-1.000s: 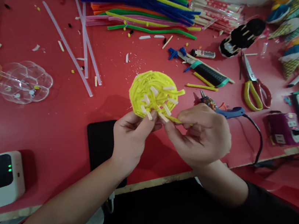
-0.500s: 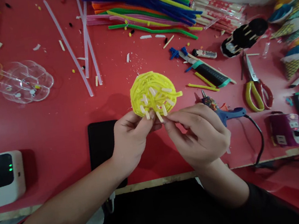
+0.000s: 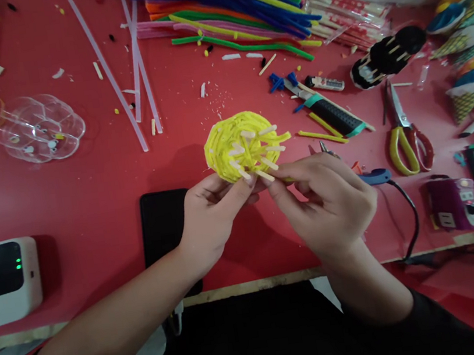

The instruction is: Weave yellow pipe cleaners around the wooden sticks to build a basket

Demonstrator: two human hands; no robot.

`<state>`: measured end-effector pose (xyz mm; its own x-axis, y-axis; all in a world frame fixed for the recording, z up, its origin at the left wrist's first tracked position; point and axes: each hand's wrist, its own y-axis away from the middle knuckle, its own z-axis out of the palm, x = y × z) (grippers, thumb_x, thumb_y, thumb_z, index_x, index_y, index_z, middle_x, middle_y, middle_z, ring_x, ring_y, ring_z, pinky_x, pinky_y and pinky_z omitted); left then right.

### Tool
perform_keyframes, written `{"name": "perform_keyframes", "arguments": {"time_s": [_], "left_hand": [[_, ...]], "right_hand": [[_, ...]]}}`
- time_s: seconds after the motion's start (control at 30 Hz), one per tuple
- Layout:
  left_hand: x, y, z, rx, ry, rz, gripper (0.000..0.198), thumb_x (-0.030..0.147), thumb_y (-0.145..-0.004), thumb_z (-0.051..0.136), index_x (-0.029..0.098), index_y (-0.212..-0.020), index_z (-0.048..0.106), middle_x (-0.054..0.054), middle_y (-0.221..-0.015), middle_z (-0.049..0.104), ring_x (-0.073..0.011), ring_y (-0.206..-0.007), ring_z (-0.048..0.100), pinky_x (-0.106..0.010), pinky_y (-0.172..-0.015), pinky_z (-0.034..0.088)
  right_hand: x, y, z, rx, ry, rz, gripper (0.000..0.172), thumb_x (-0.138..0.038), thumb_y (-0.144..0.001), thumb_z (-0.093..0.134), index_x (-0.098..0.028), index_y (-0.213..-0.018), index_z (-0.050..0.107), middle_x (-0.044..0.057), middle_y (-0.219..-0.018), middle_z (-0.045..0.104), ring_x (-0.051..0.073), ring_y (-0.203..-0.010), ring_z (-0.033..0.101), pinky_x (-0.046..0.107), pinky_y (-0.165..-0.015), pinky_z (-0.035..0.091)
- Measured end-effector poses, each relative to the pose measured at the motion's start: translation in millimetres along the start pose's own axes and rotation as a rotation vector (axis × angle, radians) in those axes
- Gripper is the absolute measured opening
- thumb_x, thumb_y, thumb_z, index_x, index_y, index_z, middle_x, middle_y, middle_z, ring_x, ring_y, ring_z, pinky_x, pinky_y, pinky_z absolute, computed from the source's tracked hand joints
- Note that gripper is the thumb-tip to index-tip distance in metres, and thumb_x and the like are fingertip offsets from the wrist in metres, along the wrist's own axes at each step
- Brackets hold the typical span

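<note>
A round yellow disc woven from pipe cleaners [image 3: 238,142], with several short pale sticks poking out of it, is held above the red table [image 3: 88,186]. My left hand [image 3: 213,213] pinches its lower edge between thumb and fingers. My right hand [image 3: 329,203] is closed on the loose yellow pipe-cleaner end at the disc's lower right rim.
A pile of coloured pipe cleaners [image 3: 235,7] lies at the back. Clear glue sticks [image 3: 133,68], a clear flower-shaped tray [image 3: 38,128], a black-handled cutter [image 3: 329,114], yellow-red scissors [image 3: 404,130], a blue glue gun [image 3: 371,176], a black phone [image 3: 162,223] and a white device [image 3: 2,281] surround the hands.
The disc has tilted so its sticks point more to the right. My right hand has shifted slightly right and up along the rim, covering more of the glue gun.
</note>
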<state>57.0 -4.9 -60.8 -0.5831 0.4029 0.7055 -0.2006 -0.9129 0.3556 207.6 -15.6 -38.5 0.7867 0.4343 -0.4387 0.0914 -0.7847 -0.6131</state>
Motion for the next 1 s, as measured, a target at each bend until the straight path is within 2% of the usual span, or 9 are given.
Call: {"name": "perform_keyframes", "arguments": {"time_s": [0.27,0.43,0.57,0.63,0.7,0.77,0.87,1.0], "left_hand": [[0,-2,0.8,0.032,-0.033,-0.064,0.015,0.036,-0.076,0.092,0.024,-0.082,0.085,-0.001,-0.082,0.085,-0.0197,-0.083,0.083,-0.027,-0.079,0.068],[0,-1,-0.4,0.016,-0.025,-0.071,0.012,0.034,-0.079,0.09,0.024,-0.08,0.084,-0.001,-0.083,0.085,-0.0187,-0.084,0.083,-0.028,-0.082,0.067],[-2,-1,-1.4,0.014,-0.07,-0.013,0.008,0.031,-0.081,0.088,0.025,-0.082,0.084,0.0,-0.084,0.085,-0.0156,-0.081,0.081,-0.022,-0.075,0.065],[-2,0,-0.2,0.027,-0.126,0.054,0.006,0.027,-0.079,0.089,0.024,-0.08,0.084,0.001,-0.08,0.083,-0.0135,-0.075,0.079,-0.021,-0.071,0.063],[1,1,2.7,0.052,-0.186,0.105,0.008,0.021,-0.075,0.09,0.023,-0.078,0.083,0.001,-0.077,0.082,-0.0138,-0.072,0.077,-0.023,-0.072,0.063],[5,3,6.2,0.06,-0.203,0.125,0.011,0.017,-0.072,0.09,0.023,-0.076,0.082,0.001,-0.076,0.081,-0.0167,-0.076,0.078,-0.027,-0.077,0.064],[8,5,8.7,0.041,-0.177,0.13,0.013,0.017,-0.07,0.091,0.024,-0.075,0.081,0.001,-0.075,0.08,-0.0191,-0.079,0.078,-0.032,-0.08,0.065],[4,3,3.6,0.031,-0.174,0.156,0.018,0.015,-0.066,0.092,0.026,-0.071,0.079,0.003,-0.069,0.077,-0.0161,-0.065,0.072,-0.028,-0.067,0.062]], "right_hand": [[10,-5,-8,-0.01,0.037,-0.038,0.012,-0.015,-0.09,0.077,-0.026,-0.09,0.076,-0.001,-0.079,0.078,0.015,-0.07,0.073,0.029,-0.068,0.062],[17,-5,-8,-0.017,-0.018,0.003,0.013,-0.015,-0.09,0.077,-0.028,-0.092,0.075,-0.001,-0.081,0.078,0.015,-0.072,0.072,0.03,-0.065,0.06],[26,0,-3,-0.032,-0.168,0.159,0.011,-0.022,-0.085,0.083,-0.026,-0.09,0.075,0.001,-0.094,0.076,0.018,-0.088,0.074,0.032,-0.075,0.062],[30,4,-1,-0.047,-0.31,0.238,0.01,-0.023,-0.086,0.083,-0.025,-0.09,0.075,0.003,-0.105,0.075,0.019,-0.098,0.074,0.033,-0.082,0.062],[33,7,1,-0.058,-0.476,0.264,0.007,-0.023,-0.088,0.08,-0.025,-0.091,0.074,0.003,-0.109,0.076,0.018,-0.101,0.075,0.033,-0.083,0.063],[36,8,2,-0.059,-0.601,0.242,0.008,-0.023,-0.089,0.08,-0.025,-0.092,0.074,0.003,-0.11,0.078,0.018,-0.101,0.077,0.034,-0.085,0.065],[39,9,2,-0.054,-0.64,0.163,0.015,-0.021,-0.084,0.084,-0.026,-0.093,0.073,0.004,-0.118,0.079,0.021,-0.101,0.078,0.038,-0.085,0.067],[42,11,0,-0.016,-0.564,-0.015,0.019,-0.019,-0.083,0.084,-0.029,-0.096,0.073,0.003,-0.117,0.08,0.023,-0.096,0.079,0.04,-0.078,0.068]]}}
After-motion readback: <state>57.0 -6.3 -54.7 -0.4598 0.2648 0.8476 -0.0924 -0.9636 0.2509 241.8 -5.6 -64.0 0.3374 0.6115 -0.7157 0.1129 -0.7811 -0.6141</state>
